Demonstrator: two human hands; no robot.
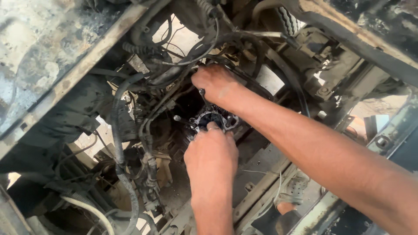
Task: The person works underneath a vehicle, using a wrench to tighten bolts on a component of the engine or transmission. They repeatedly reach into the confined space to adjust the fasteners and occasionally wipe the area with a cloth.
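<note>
Left hand [212, 152] reaching up from below, back of hand toward the camera, fingers curled down onto the round metal housing [216, 120] deep among the machinery; fingertips pressed against its near rim, closed on that rim as far as can be seen, though the palm side is hidden. Right hand [216, 83] coming in from the right on a long bare forearm, fingers bent into a loose fist just above the same housing, wrapped around a slim dark tool [203, 96] whose shaft runs down toward the housing's top edge; exact grip hidden by the knuckles. Housing itself sitting between the two hands, a greasy grey ring with bolt lugs, partly covered by the left fingers. Just left of it, a short bolt or stud [177, 118] sticking out sideways. Further left, a black corrugated hose [116, 130] curving down from upper left to the bottom, with thinner cables bundled beside it. Above, more dark wires [191, 56] looping across. Along the upper left, a rusty, scorched metal panel [43, 48] slanting across the corner. At lower right, a sandalled foot [295, 189] on pale ground, seen through the frame rails [261, 182]. White tube [89, 209] arcing at lower left.
</note>
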